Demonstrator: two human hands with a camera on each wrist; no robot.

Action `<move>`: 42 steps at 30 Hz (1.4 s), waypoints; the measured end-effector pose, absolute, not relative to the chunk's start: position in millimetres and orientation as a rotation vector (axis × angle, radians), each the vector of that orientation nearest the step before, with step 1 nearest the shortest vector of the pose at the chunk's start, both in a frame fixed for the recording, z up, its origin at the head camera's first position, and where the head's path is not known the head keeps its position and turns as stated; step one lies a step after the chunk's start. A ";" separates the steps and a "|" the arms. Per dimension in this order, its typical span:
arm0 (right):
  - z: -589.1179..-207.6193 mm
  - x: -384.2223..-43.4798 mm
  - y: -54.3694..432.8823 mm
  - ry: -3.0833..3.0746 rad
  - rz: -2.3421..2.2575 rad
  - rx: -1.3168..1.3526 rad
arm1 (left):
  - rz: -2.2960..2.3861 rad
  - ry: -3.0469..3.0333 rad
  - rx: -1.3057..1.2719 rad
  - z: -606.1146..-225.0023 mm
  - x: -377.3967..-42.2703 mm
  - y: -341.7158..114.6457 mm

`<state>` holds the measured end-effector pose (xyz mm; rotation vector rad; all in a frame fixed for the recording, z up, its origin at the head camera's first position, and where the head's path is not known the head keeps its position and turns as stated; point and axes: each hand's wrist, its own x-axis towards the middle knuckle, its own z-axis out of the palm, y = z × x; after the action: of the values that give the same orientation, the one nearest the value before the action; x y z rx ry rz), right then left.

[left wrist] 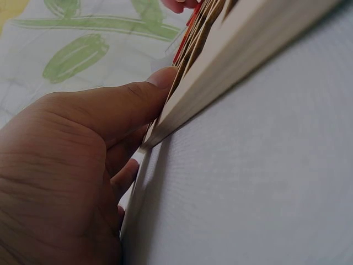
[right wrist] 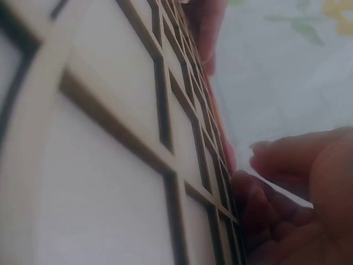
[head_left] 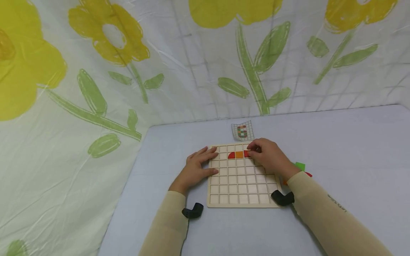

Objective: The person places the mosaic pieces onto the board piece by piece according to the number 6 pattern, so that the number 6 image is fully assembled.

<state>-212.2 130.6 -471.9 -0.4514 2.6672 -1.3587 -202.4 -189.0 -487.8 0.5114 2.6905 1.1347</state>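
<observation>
A wooden grid board (head_left: pixel 237 205) lies on the table. In its second row from the far side sit a red quarter-circle piece (head_left: pixel 231 155) and, beside it, an orange square (head_left: pixel 239 155). My right hand (head_left: pixel 270 156) has thumb and fingertips at another red piece (head_left: pixel 246 153) just right of the orange square, partly covering it. Spread fingers of my left hand (head_left: pixel 194 170) rest on the board's left border; in the left wrist view its thumb (left wrist: pixel 132 99) lies along the edge.
Beyond the board lies a small gridded paper (head_left: pixel 242 131) with a coloured pattern. A green square (head_left: pixel 300 166), a red piece (head_left: pixel 308 174) and an orange piece (head_left: pixel 285 182) show beside my right forearm. A flower-printed curtain (head_left: pixel 179 89) hangs behind the table.
</observation>
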 end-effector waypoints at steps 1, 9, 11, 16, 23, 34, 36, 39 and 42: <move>-471.7 -212.0 131.0 2.664 -1.366 -0.452 | 1.136 2.690 0.507 -488.1 -202.5 -189.1; -471.7 -211.6 132.1 2.618 -1.401 -0.441 | 1.136 2.690 0.531 -487.8 -202.7 -189.4; -471.4 -211.4 131.9 2.611 -1.399 -0.449 | 1.132 2.689 0.526 -487.6 -202.5 -189.6; -470.5 -211.4 131.5 2.608 -1.389 -0.461 | 1.139 2.685 0.551 -487.0 -202.4 -190.2; -470.2 -211.1 131.8 2.606 -1.393 -0.461 | 1.150 2.681 0.559 -486.9 -202.4 -190.1; -466.9 -210.1 133.2 2.579 -1.422 -0.462 | 1.158 2.678 0.536 -485.2 -201.7 -188.7; -467.2 -210.1 134.1 2.564 -1.445 -0.466 | 1.162 2.676 0.540 -485.4 -201.8 -188.6; -467.7 -209.9 135.5 2.538 -1.481 -0.470 | 1.164 2.674 0.533 -486.0 -201.9 -188.8; -467.6 -210.3 137.0 2.513 -1.520 -0.474 | 1.167 2.676 0.535 -486.6 -202.2 -189.2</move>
<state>-210.3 137.0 -467.6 -0.4741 2.5128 -1.5195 -202.2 -189.2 -486.6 0.5350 2.6762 1.1669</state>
